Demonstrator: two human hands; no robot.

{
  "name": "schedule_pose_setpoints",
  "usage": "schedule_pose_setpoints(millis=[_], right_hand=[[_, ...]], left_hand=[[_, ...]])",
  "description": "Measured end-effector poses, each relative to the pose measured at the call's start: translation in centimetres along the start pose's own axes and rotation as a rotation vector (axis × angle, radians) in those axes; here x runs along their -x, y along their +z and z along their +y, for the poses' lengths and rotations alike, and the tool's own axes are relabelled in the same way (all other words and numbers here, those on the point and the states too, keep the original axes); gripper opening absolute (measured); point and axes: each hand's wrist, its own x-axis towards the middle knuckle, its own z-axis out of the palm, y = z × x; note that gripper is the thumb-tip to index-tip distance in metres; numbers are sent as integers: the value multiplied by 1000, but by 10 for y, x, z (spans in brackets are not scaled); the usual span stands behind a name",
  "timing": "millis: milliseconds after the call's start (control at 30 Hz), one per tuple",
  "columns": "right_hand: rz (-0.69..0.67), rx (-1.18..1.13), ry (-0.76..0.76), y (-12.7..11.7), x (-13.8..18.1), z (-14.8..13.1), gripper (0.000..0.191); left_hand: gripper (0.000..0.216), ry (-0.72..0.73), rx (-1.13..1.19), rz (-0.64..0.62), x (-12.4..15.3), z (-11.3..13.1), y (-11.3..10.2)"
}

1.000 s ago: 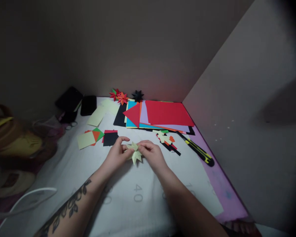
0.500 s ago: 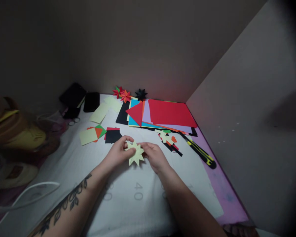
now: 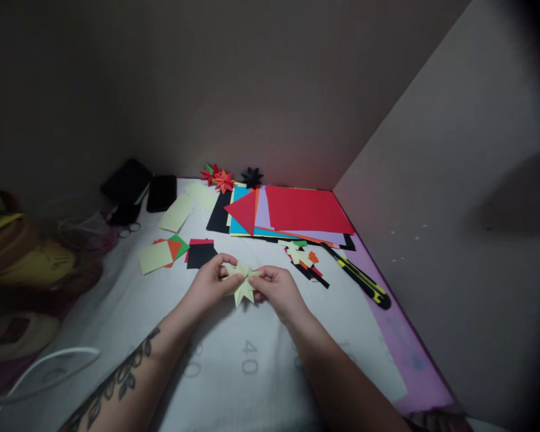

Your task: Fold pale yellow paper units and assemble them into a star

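Note:
A pale yellow folded paper star [image 3: 243, 287] is held just above the white cloth between both hands. My left hand [image 3: 211, 283] pinches its left side, fingers closed on it. On the right side my right hand [image 3: 276, 289] grips it with curled fingers. The star's lower points stick out below the fingers. My left forearm bears a leaf tattoo.
Behind the hands lie a stack of coloured paper sheets [image 3: 292, 211], small paper squares [image 3: 162, 253], cut scraps [image 3: 303, 257] and a yellow-black utility knife [image 3: 360, 281]. Three finished paper stars [image 3: 225, 177] sit by the wall. Scissors [image 3: 128, 228], black pouches [image 3: 137, 186] and a white cable [image 3: 49, 366] lie left.
Both hands have kept hold of the star and turned it; it was tipped up facing me half a second ago and now lies lower between the fingers.

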Motion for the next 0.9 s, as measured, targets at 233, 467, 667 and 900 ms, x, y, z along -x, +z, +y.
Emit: schedule_pose_setpoints(millis=[233,467,667,900], right_hand=[[24,113,-22,-1,1,-3,20],[17,109,-71,0,2,-4,18],[1,173,-95,-1,3,-1,16],[-53,127,-53,-3,0,-1,19]], left_hand=[[29,66,-59,-25,1,0,-2],[24,76,-103,-33,-1,-2,-2],[24,86,-173,-16,-2,-5,-4],[34,59,-196,-32,-2,-2,-5]])
